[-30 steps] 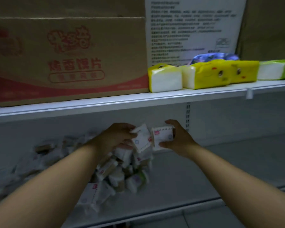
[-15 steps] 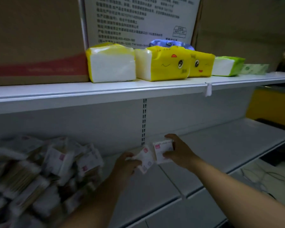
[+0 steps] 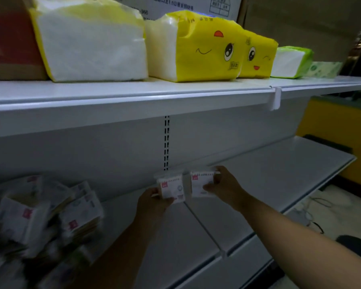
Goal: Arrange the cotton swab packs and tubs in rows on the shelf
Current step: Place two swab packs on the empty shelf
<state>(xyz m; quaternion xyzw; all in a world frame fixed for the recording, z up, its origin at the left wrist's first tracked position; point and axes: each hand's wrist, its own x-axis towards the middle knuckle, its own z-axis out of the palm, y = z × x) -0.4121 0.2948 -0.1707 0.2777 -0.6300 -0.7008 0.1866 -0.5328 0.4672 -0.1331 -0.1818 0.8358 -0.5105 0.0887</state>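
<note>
My left hand (image 3: 152,202) grips a small white cotton swab pack (image 3: 172,188) with a red label, held upright near the back wall of the lower shelf (image 3: 258,184). My right hand (image 3: 225,187) pinches a second, similar cotton swab pack (image 3: 201,183) just to the right of the first; the two packs stand side by side, almost touching. Whether they rest on the shelf or hover just above it is unclear. A loose heap of several more swab packs (image 3: 50,215) lies on the same shelf at the far left, blurred.
The upper shelf (image 3: 133,97) carries yellow tissue packs (image 3: 206,46), a white-and-yellow tissue pack (image 3: 90,40), a green one (image 3: 290,61) and a cardboard box (image 3: 8,38). A slotted upright (image 3: 166,142) runs down the back wall. A yellow unit (image 3: 342,132) stands at right.
Both hands carried their packs from the heap rightward and toward the back wall. The packs now stand upright side by side. The view has shifted right and closer.
</note>
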